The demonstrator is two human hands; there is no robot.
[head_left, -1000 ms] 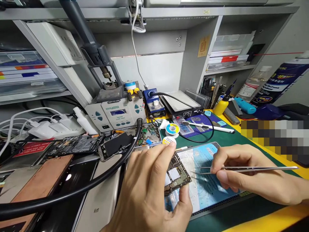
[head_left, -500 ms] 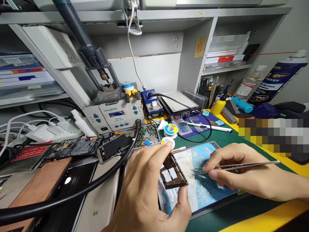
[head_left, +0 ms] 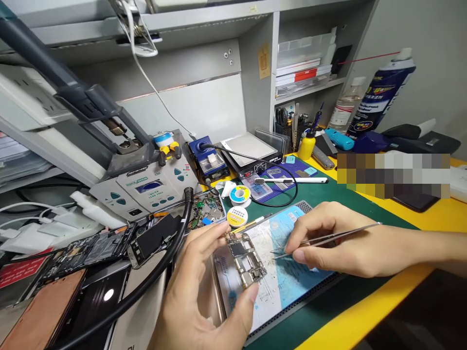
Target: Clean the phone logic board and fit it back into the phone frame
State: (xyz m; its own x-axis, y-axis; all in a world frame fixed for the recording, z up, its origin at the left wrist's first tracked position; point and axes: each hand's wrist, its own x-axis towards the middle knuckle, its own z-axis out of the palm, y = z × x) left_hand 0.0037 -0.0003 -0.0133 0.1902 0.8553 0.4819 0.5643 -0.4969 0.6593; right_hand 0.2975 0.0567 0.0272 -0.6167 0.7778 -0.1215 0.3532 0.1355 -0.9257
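A small phone circuit board is pinched by its ends between the thumb and fingers of my left hand. It is raised and tilted over a blue and white pad, its chips and metal shields facing me. My right hand grips thin metal tweezers between thumb and fingers. The tweezers' two tips are slightly apart, just right of the board and not touching it.
A hot air station stands at the back left, its black hose curving across several phones. Solder spools, a white-handled brush and a heating plate lie behind the pad. A yellow bottle is farther right.
The board in my left hand has turned from its dark side to its component side. The camera view has swung right and tilted. My right hand still holds the tweezers.
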